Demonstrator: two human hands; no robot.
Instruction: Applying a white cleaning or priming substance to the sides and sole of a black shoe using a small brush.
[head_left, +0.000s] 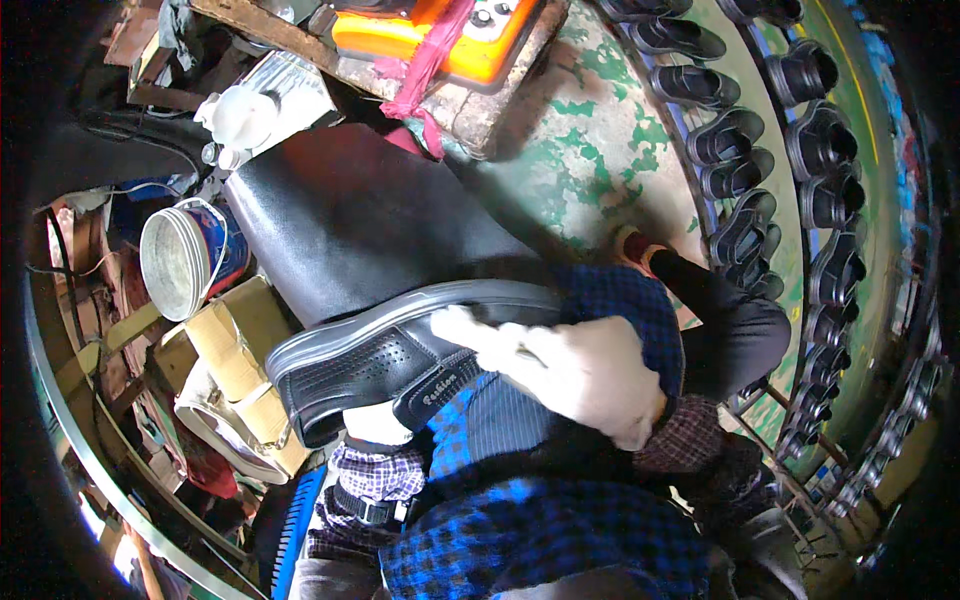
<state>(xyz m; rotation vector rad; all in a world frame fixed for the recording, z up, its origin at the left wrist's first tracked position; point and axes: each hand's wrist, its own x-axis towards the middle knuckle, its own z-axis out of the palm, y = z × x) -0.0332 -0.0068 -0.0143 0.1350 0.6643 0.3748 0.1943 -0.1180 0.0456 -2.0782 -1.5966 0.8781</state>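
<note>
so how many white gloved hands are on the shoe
2. The right hand lies over the black shoe, its fingers on the upper. The left hand grips from beneath, mostly hidden under the shoe.

1. Shoe (385, 365): black, leather-like upper with a slight sheen; perforated side panel; smooth grey moulded sole rim.
2. Right hand (575, 370): covered by a white knitted cloth glove, matt and slightly fuzzy.
3. Black sheet (340, 220), centre: smooth, finely grained, semi-gloss surface.
4. Bucket (180, 260), left: dull whitish interior, glossy blue outer wall.
5. Cardboard boxes (235, 345), lower left: matt brown paperboard.
6. Floor (600, 150), upper right: rough, with worn, flaking green paint.
7. Sleeves (560, 530): woven checked cloth, matt.
</note>
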